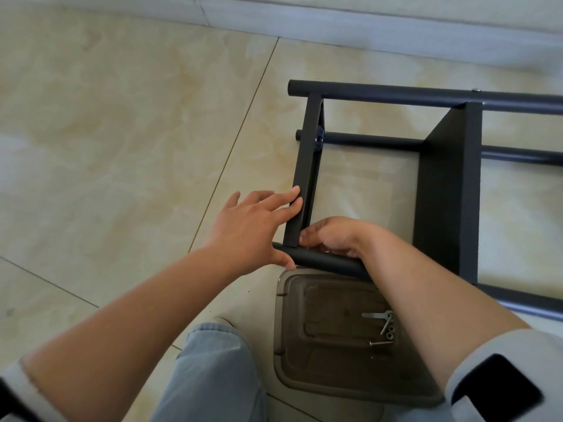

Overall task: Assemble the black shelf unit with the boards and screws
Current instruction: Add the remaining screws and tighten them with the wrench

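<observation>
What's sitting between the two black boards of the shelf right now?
Head view: only bare tiled floor lies between the end board and the wider board, crossed by one far pole.

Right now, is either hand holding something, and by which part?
The left hand rests straight fingers on the black board near its lower end. The right hand curls around the black tube beside that joint.

matt black shelf unit (438,190); translucent smoky plastic tray (292,354); shiny metal screws (384,332); glossy floor tiles (122,117)
</observation>
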